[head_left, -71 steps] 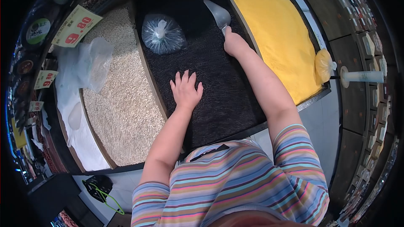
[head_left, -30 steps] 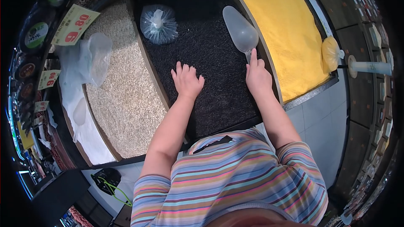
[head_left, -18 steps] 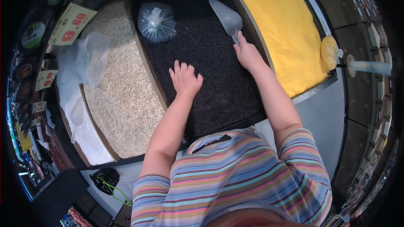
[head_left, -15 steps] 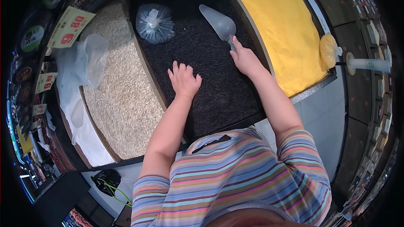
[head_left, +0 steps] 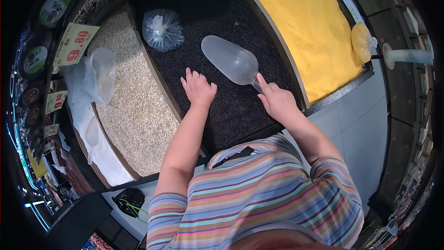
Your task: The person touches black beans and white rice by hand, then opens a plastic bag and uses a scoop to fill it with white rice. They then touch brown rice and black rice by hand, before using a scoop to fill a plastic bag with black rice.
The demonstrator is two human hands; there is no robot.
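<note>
My right hand is wrapped round the handle of a clear plastic scoop, index finger stretched along the handle. The scoop lies over a bin of black grain, its rounded tip pointing up and left; I see no grain in it. My left hand rests palm down on the black grain, fingers apart, holding nothing. A knotted clear plastic bag sits on the grain ahead of my left hand; its contents cannot be made out.
A bin of yellow grain lies to the right, with a tied yellow bag at its edge. To the left are a bin of pale grain and a white bin with another scoop. Price signs stand along the left.
My right hand has drawn the scoop back toward my body, and the scoop has turned so its broad face shows. My left hand stays on the grain. The view has shifted slightly.
</note>
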